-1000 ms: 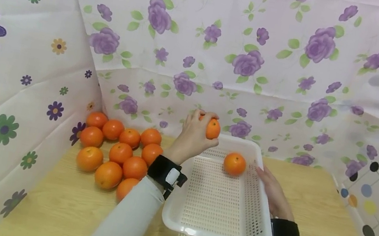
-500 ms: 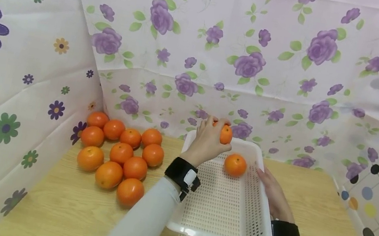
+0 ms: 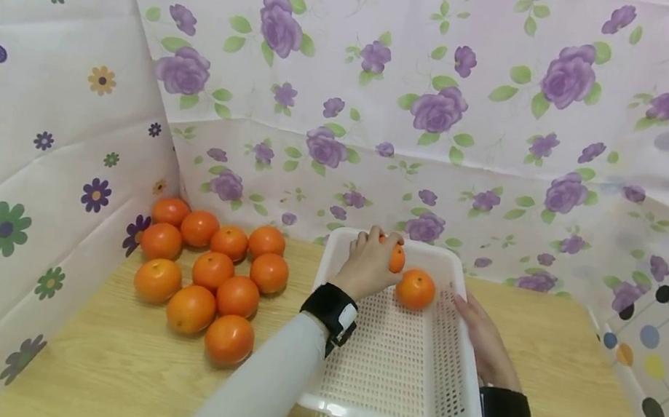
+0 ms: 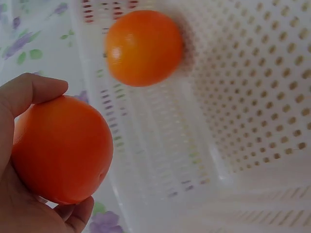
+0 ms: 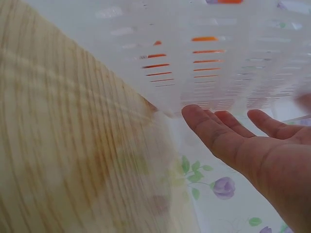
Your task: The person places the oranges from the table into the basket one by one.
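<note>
My left hand (image 3: 369, 267) grips an orange (image 3: 397, 259) over the back part of a white perforated plastic basket (image 3: 334, 409). In the left wrist view, thumb and fingers curl round the held orange (image 4: 63, 149). A second orange (image 3: 416, 290) sits in the basket, close to its back right corner; the two look apart in the left wrist view. At the basket's right side is my right hand (image 3: 487, 345). The right wrist view has its fairly straight fingers (image 5: 214, 131) against or very near the outer wall (image 5: 121, 29); contact is hard to tell.
Several loose oranges (image 3: 213, 269) are grouped on the wooden table (image 3: 103, 362) left of the basket. Flower-printed cloth (image 3: 363, 117) hangs behind the table. More patterned sheets stand along the left and right sides.
My left hand has carried the orange rightward from the basket's left rim to above its inside, then lowered it slightly. My right hand has stayed by the basket's right side.
</note>
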Demonstrator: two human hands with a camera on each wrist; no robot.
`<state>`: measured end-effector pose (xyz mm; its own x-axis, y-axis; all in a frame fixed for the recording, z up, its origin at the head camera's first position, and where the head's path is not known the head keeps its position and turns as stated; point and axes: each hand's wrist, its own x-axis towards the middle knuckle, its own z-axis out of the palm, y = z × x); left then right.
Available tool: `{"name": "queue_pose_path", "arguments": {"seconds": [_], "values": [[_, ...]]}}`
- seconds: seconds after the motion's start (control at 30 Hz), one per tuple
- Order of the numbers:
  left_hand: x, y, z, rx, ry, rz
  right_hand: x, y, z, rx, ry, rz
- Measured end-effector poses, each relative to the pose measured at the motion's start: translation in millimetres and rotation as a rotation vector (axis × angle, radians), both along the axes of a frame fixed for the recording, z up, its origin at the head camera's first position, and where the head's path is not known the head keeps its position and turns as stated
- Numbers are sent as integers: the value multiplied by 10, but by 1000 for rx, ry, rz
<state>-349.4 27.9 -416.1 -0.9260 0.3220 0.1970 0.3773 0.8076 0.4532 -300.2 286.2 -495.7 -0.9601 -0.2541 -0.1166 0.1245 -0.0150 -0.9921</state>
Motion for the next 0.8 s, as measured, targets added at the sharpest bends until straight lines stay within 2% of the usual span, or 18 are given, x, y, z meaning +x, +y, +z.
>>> {"name": "queue_pose_path", "arguments": {"seconds": [0.23,0.33,0.5,0.8], "values": [[-49,27,-253,-160,24,11,5,-2,-10,7,8,-4],[-70,46,-322,-240,26,5,12,-11,-13,4,10,1],[-85,57,-390,-344,-16,28,21,-5,-20,-3,-2,-2],[-98,71,-457,-356,-9,20,31,18,-3,25,-13,-17]]}}
